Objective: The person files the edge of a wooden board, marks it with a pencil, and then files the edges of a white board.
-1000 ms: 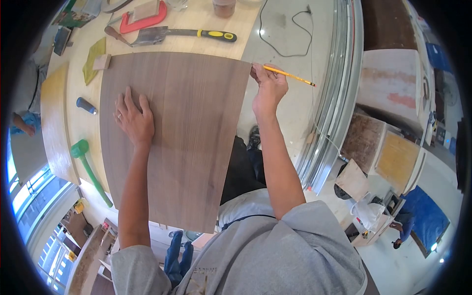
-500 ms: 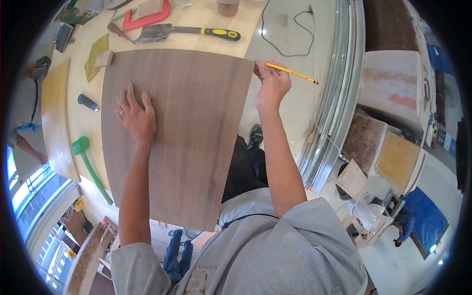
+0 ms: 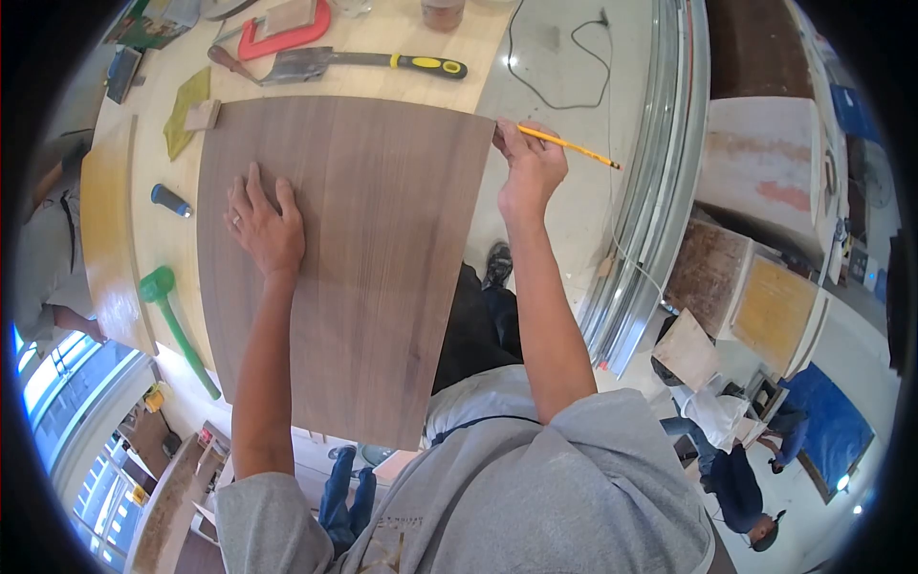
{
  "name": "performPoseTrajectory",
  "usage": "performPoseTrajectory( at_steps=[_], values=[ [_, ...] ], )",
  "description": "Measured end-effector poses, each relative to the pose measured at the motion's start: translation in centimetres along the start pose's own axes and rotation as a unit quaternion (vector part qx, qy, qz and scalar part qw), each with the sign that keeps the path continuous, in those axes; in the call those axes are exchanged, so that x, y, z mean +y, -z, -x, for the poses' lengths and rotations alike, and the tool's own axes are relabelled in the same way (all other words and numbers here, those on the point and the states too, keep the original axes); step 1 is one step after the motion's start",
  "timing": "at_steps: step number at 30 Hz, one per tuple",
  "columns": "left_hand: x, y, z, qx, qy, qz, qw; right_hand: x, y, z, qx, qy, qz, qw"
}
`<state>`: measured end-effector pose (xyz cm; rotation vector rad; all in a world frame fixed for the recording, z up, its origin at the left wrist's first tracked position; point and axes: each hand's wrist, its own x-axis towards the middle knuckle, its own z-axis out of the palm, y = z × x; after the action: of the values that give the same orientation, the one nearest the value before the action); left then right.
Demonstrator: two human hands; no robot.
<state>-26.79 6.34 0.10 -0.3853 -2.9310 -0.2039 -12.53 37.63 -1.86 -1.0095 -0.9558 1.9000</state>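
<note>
A dark wood-grain panel [image 3: 363, 258] lies on the light wooden workbench [image 3: 459, 96], its right side reaching past the bench edge. My left hand [image 3: 266, 225] rests flat on the panel's left part, fingers spread. At the panel's far right corner, my right hand [image 3: 532, 172] has its fingertips pinched against the edge. A yellow pencil [image 3: 579, 150] is held in that hand, its eraser end pointing right; its tip is hidden by the fingers. A small wood block [image 3: 202, 116] touches the panel's far left corner.
Beyond the panel lie a saw with a black-and-yellow handle [image 3: 430, 65] and a red clamp [image 3: 287, 36]. On the left are a green mallet [image 3: 159, 284], a blue-black cylinder [image 3: 171, 199] and another person's arm [image 3: 76, 323]. Metal profiles [image 3: 650, 220] line the right floor.
My right hand has shifted very slightly at the corner, the pencil with it. My left hand has stayed put. A person has come into view at lower right; the person at left has moved.
</note>
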Motion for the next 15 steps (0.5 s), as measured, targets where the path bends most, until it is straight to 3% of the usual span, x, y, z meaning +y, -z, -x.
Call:
performPoseTrajectory(
  at_steps=[15],
  values=[
    [0.1,0.06,0.09,0.008,-0.003,0.001,1.0,-0.35,0.12,0.65,-0.004,-0.003,0.0,1.0]
  ],
)
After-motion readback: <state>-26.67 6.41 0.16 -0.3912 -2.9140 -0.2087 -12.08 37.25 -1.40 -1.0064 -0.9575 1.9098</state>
